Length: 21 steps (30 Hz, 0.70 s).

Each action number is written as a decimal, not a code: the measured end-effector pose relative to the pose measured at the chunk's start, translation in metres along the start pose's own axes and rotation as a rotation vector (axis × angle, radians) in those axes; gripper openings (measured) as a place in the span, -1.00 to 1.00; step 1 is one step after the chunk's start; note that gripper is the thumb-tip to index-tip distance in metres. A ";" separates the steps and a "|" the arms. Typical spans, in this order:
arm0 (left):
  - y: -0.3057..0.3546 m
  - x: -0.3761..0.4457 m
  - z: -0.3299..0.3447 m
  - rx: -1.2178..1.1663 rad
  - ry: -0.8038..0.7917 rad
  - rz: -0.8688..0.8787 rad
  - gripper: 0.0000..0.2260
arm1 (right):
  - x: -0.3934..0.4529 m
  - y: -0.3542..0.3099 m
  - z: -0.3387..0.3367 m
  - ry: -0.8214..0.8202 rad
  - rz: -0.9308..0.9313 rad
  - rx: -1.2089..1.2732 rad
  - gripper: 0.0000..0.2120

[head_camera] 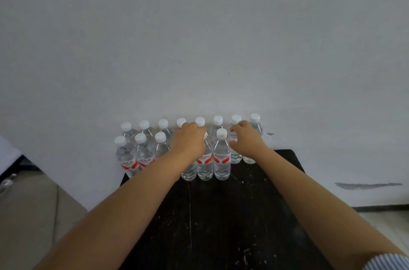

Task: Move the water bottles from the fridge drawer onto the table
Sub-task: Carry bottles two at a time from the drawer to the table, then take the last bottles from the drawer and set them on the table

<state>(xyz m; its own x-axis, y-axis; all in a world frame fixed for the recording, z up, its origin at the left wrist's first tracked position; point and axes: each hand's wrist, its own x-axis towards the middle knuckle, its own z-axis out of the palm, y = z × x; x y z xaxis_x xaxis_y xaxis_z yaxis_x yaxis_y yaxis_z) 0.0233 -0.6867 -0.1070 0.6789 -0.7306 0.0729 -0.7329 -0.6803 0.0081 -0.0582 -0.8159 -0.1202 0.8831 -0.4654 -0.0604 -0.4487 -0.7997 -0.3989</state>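
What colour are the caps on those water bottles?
White, every cap in sight, on clear bottles. The head view shows it.

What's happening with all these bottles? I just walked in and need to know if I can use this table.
A person is lining up water bottles along the back of a dark table, against the white wall. Two rows stand there, white caps up. The left hand is over the tops of the middle bottles, its fingers curled at a cap. The right hand reaches among the bottles at the right end. No fridge drawer is in view.
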 end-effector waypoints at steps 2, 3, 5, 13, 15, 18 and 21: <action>0.008 -0.017 -0.008 0.005 -0.003 -0.009 -0.74 | -0.018 -0.002 -0.012 0.011 -0.018 -0.021 -0.56; 0.013 -0.026 -0.013 0.005 0.001 -0.006 -0.75 | -0.029 -0.003 -0.017 0.022 -0.023 -0.031 -0.57; 0.023 -0.043 -0.023 -0.013 0.011 0.014 -0.76 | -0.052 -0.005 -0.029 0.059 -0.027 -0.053 -0.58; 0.080 -0.118 -0.074 -0.044 0.115 0.273 -0.75 | -0.186 -0.008 -0.064 0.248 0.135 -0.100 -0.61; 0.099 -0.141 -0.082 -0.049 0.133 0.365 -0.74 | -0.227 -0.007 -0.066 0.301 0.202 -0.121 -0.61; 0.132 -0.175 -0.086 -0.045 0.111 0.506 -0.74 | -0.290 0.000 -0.069 0.353 0.316 -0.148 -0.61; 0.174 -0.208 -0.089 -0.019 0.078 0.628 -0.74 | -0.357 0.015 -0.075 0.359 0.459 -0.186 -0.59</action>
<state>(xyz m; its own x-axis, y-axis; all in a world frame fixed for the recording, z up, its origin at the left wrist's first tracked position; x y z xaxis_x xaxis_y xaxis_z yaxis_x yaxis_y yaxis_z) -0.2490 -0.6478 -0.0323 0.1140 -0.9833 0.1420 -0.9918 -0.1211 -0.0418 -0.3906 -0.6901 -0.0360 0.5072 -0.8508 0.1370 -0.8172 -0.5254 -0.2369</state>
